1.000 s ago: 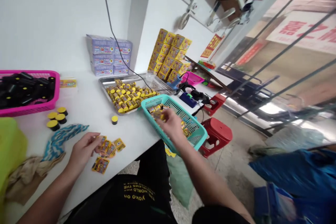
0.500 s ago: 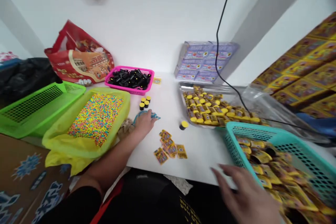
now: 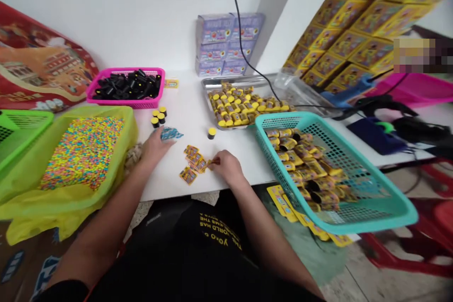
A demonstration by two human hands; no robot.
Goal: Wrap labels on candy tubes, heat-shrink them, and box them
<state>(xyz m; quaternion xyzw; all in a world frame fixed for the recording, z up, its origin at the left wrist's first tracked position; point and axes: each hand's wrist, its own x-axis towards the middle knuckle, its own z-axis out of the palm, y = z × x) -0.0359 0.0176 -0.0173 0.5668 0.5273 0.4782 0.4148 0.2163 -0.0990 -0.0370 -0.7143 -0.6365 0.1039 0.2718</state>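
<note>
Yellow label (image 3: 211,162) is pinched in the right hand (image 3: 228,167), while the left hand (image 3: 155,145), grip unclear, touches blue-patterned cloth (image 3: 171,134).

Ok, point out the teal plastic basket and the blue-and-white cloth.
Teal plastic basket (image 3: 355,166), head view: perforated inner wall.
Blue-and-white cloth (image 3: 170,134), head view: exposed patterned surface.

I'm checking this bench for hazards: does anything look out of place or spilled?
The teal basket overhangs the table in front, which looks odd; its support is unclear. One yellow-lidded jar stands apart from four similar jars. No spill shows.
</note>
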